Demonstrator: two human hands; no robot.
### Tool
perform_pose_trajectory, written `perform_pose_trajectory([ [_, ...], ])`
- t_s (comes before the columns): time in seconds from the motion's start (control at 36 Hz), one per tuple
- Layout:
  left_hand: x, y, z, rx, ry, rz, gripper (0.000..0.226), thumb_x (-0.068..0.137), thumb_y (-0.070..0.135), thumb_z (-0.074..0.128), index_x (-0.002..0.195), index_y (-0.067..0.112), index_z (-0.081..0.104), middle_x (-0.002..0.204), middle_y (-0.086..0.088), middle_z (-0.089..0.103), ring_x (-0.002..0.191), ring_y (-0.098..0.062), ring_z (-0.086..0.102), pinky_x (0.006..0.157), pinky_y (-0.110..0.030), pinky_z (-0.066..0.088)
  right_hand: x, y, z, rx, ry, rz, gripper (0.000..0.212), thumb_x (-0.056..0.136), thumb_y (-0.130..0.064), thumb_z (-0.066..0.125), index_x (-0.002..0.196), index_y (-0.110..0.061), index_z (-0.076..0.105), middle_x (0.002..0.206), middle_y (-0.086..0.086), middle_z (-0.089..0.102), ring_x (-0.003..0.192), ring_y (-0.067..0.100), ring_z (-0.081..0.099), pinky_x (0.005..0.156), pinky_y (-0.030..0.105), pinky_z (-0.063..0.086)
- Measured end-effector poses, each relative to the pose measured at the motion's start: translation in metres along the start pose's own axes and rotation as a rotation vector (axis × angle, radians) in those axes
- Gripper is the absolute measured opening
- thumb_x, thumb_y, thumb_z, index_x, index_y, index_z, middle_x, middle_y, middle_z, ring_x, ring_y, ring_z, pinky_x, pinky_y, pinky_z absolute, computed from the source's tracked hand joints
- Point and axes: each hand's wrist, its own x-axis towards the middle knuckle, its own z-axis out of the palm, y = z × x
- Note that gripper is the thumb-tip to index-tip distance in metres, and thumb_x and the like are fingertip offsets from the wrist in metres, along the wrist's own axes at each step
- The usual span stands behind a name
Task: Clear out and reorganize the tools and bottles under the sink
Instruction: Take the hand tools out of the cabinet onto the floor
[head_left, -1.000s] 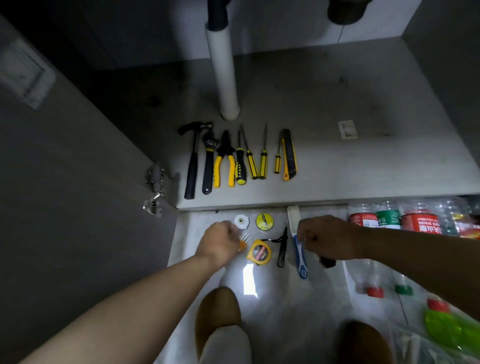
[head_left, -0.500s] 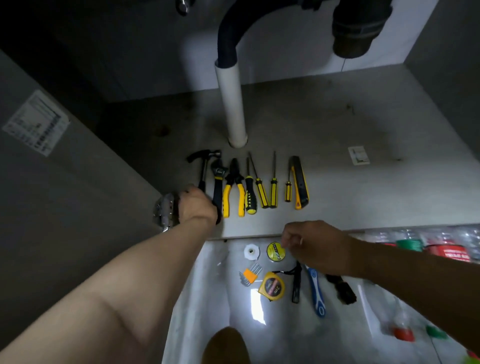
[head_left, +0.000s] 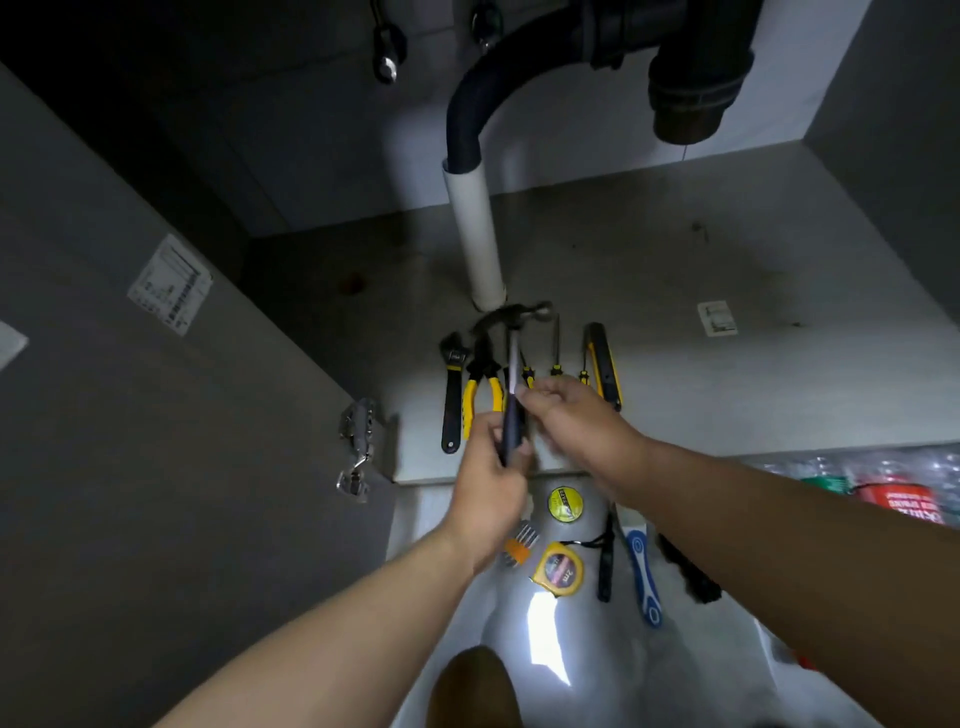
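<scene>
The hammer (head_left: 513, 358) is up off the cabinet floor (head_left: 727, 395). It hangs over the row of tools laid along the front edge, with its steel head pointing back toward the foot of the white pipe (head_left: 475, 239) and its dark handle toward the person.

It is probably top-heavy, with nearly all the weight in the head, so a hold low on the handle lets the head swing and dip. The shaft is stiff and smooth, and the dark sleeve on the handle looks the less slippery part. A hold further up, nearer the head, would likely steady it for setting down. It is not fragile, but a dropped head could knock the pliers (head_left: 480, 384) or the wrench (head_left: 451, 395) out of line.

The left grip (head_left: 491, 483) is wrapped around the lower handle, knuckles up, with the forearm reaching in from the lower left. The right grip (head_left: 582, 426) comes in from the right with its wrist raised and its fingers (head_left: 535, 397) curled at the shaft just above the left grip. Blur there hides whether they have closed on the shaft or only touch it.
</scene>
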Motion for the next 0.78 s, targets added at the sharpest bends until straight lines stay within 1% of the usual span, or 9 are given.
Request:
perform_pose_trajectory([
  [0.06, -0.013, 0.005, 0.008, 0.000, -0.120, 0.009, 0.024, 0.100, 0.005, 0.057, 0.118, 0.020, 0.054, 0.102, -0.001, 0.066, 0.089, -0.010, 0.062, 0.077, -0.023, 0.051, -0.003, 0.001, -0.001, 0.050, 0.045, -0.002, 0.029, 0.096, -0.039, 0.059, 0.108, -0.013, 0.064, 0.088, 0.002, 0.068, 0.071, 0.012, 0.064, 0.063, 0.026, 0.050],
  [0.11, -0.017, 0.006, 0.012, -0.039, -0.143, 0.017, 0.023, 0.098, 0.003, 0.059, 0.117, 0.016, 0.061, 0.109, 0.001, 0.070, 0.100, -0.008, 0.066, 0.090, -0.022, 0.053, -0.003, 0.003, -0.005, 0.119, 0.148, -0.015, 0.015, 0.099, -0.024, 0.055, 0.099, -0.013, 0.064, 0.087, 0.005, 0.070, 0.076, 0.018, 0.068, 0.066, 0.028, 0.053],
  [0.22, 0.007, 0.008, 0.004, -0.167, 0.156, -0.063, 0.015, 0.095, 0.003, 0.058, 0.096, 0.004, 0.072, 0.105, -0.005, 0.075, 0.103, -0.019, 0.067, 0.093, -0.031, 0.051, 0.001, 0.004, -0.020, 0.352, 0.193, 0.001, 0.014, 0.104, -0.016, 0.046, 0.094, -0.011, 0.055, 0.075, 0.011, 0.065, 0.071, 0.026, 0.070, 0.074, 0.039, 0.058],
  [0.28, 0.033, 0.004, -0.007, -0.011, 0.333, -0.089, 0.019, 0.095, 0.000, 0.053, 0.092, 0.007, 0.070, 0.096, -0.007, 0.073, 0.094, -0.024, 0.066, 0.083, -0.030, 0.050, 0.003, 0.008, -0.031, 0.470, 0.156, 0.049, 0.012, 0.105, -0.018, 0.045, 0.098, -0.011, 0.052, 0.067, 0.009, 0.060, 0.066, 0.026, 0.071, 0.072, 0.043, 0.061],
  [0.33, 0.061, -0.002, -0.020, 0.203, 0.413, -0.105, 0.020, 0.094, 0.001, 0.051, 0.097, 0.012, 0.067, 0.098, -0.007, 0.070, 0.095, -0.026, 0.066, 0.079, -0.025, 0.047, 0.004, 0.015, -0.041, 0.468, 0.148, 0.062, 0.013, 0.104, -0.020, 0.046, 0.098, -0.011, 0.054, 0.063, 0.006, 0.056, 0.055, 0.020, 0.064, 0.062, 0.038, 0.060],
  [0.42, 0.100, -0.013, -0.037, 0.526, 0.311, -0.197, 0.026, 0.094, 0.012, 0.056, 0.119, 0.013, 0.061, 0.125, -0.014, 0.062, 0.117, -0.033, 0.060, 0.099, -0.034, 0.048, 0.003, 0.029, -0.052, 0.373, 0.116, 0.016, 0.021, 0.105, -0.026, 0.045, 0.088, -0.014, 0.050, 0.061, 0.000, 0.044, 0.049, 0.013, 0.043, 0.046, 0.026, 0.047],
  [0.5, 0.123, -0.019, -0.043, 0.720, 0.205, -0.253, 0.030, 0.095, 0.017, 0.057, 0.124, 0.011, 0.056, 0.131, -0.017, 0.058, 0.122, -0.037, 0.056, 0.100, -0.038, 0.048, 0.002, 0.041, -0.055, 0.292, 0.084, 0.009, 0.023, 0.105, -0.027, 0.046, 0.085, -0.015, 0.048, 0.055, -0.006, 0.039, 0.044, 0.009, 0.036, 0.042, 0.024, 0.035],
  [0.72, 0.143, -0.021, -0.045, 0.741, 0.182, -0.366, 0.033, 0.089, 0.016, 0.063, 0.119, 0.005, 0.061, 0.122, -0.019, 0.066, 0.115, -0.037, 0.063, 0.096, -0.043, 0.055, -0.008, 0.048, -0.047, 0.210, 0.010, 0.060, 0.027, 0.104, -0.027, 0.047, 0.079, -0.017, 0.049, 0.054, -0.006, 0.037, 0.043, 0.009, 0.034, 0.040, 0.023, 0.032],
  [0.78, 0.146, -0.020, -0.047, 0.715, 0.171, -0.374, 0.031, 0.088, 0.018, 0.065, 0.116, 0.004, 0.063, 0.117, -0.019, 0.068, 0.110, -0.036, 0.065, 0.090, -0.038, 0.056, -0.011, 0.048, -0.044, 0.193, -0.011, 0.062, 0.027, 0.104, -0.027, 0.047, 0.080, -0.016, 0.050, 0.054, -0.007, 0.037, 0.041, 0.008, 0.034, 0.039, 0.023, 0.033],
])
